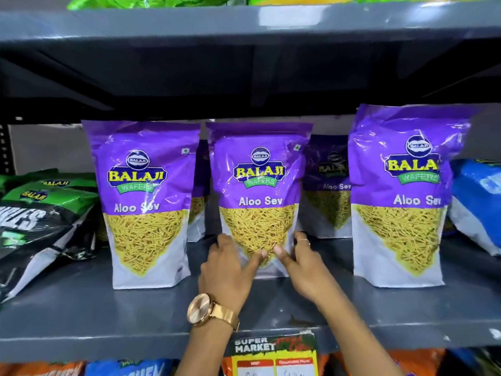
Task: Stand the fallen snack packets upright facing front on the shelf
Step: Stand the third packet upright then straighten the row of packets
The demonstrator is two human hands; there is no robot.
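Observation:
Three purple Aloo Sev packets stand upright, fronts toward me, on the grey shelf [81, 316]. The middle packet [259, 185] is held at its base from both sides: my left hand [227, 267], wearing a gold watch, grips its lower left corner, and my right hand [303, 261], with a ring, grips its lower right corner. The left packet [147, 202] and the right packet [401, 196] stand free. Behind them, two more purple packets [329, 191] stand partly hidden in shadow.
Green and black packets [40, 213] lie slumped at the left end. A blue and white packet [479, 202] leans at the right end. A price tag [273, 354] hangs from the shelf's front edge. Another shelf board [244, 23] runs close above.

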